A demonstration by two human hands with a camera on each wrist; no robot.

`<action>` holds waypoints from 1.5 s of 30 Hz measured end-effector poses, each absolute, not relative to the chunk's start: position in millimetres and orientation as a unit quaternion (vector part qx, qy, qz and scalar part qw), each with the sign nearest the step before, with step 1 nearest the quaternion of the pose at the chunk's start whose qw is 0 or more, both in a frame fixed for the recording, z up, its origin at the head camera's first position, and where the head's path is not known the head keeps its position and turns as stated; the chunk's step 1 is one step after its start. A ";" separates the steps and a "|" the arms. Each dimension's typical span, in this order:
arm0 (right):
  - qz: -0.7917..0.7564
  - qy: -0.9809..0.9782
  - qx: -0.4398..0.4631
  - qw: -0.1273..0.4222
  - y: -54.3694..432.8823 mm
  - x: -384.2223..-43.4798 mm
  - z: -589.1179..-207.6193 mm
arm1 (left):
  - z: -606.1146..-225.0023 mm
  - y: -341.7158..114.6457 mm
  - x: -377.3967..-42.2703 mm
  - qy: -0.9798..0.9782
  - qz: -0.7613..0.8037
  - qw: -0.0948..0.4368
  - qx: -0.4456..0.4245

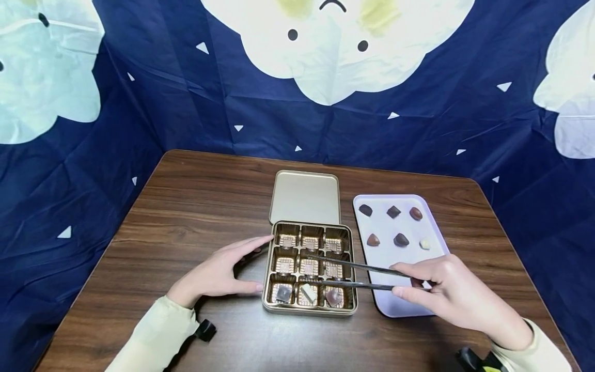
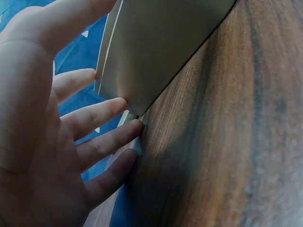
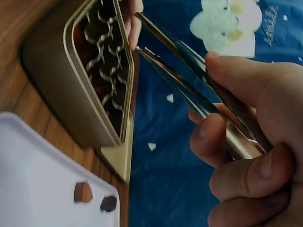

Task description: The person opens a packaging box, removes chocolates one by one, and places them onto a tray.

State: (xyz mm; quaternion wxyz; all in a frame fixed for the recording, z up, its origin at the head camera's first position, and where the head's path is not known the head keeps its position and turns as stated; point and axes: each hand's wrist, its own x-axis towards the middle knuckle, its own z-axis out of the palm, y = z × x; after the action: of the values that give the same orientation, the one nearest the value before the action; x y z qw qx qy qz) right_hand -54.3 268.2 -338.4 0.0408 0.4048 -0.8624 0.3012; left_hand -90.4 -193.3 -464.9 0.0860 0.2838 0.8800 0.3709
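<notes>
My right hand [image 1: 457,294] grips a pair of long metal tweezers [image 1: 367,285], thumb on one arm and fingers curled round the other. The tweezer tips stand apart over the gold tin box [image 1: 310,312], with nothing between them. In the box's near row sit a dark square chocolate [image 1: 283,294], a white chocolate [image 1: 308,293] and a brown chocolate [image 1: 333,297], one per compartment; the middle and far rows hold none. My left hand [image 1: 225,268] lies along the box's left side, fingers extended and fingertips right at its wall [image 2: 156,52].
A lilac tray [image 1: 395,305] right of the box bears several chocolates in two rows, among them a dark one [image 1: 401,239] and a white one [image 1: 425,243]. Behind the box lies its gold lid [image 1: 305,196]. A dark blue cloth [image 1: 195,108] hangs beyond the wooden table [image 1: 186,191].
</notes>
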 end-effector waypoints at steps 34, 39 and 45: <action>0.181 -0.868 0.460 -0.052 176.0 -58.8 -301.7 | -465.0 -193.6 -89.5 0.881 0.366 0.080 0.289; 0.160 -0.877 0.449 -0.057 170.6 -58.0 -298.2 | -465.1 -193.4 -89.9 0.881 0.367 0.080 0.289; 0.125 -0.891 0.432 -0.062 162.1 -56.2 -296.4 | -465.3 -193.7 -89.2 0.882 0.365 0.077 0.289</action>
State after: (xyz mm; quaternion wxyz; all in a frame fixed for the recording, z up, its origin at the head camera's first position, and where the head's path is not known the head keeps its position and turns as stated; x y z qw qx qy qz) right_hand -56.2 162.1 -296.4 -0.0622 0.4321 -0.8910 0.1247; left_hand -89.2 -193.7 -465.3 0.0766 0.2894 0.8816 0.3648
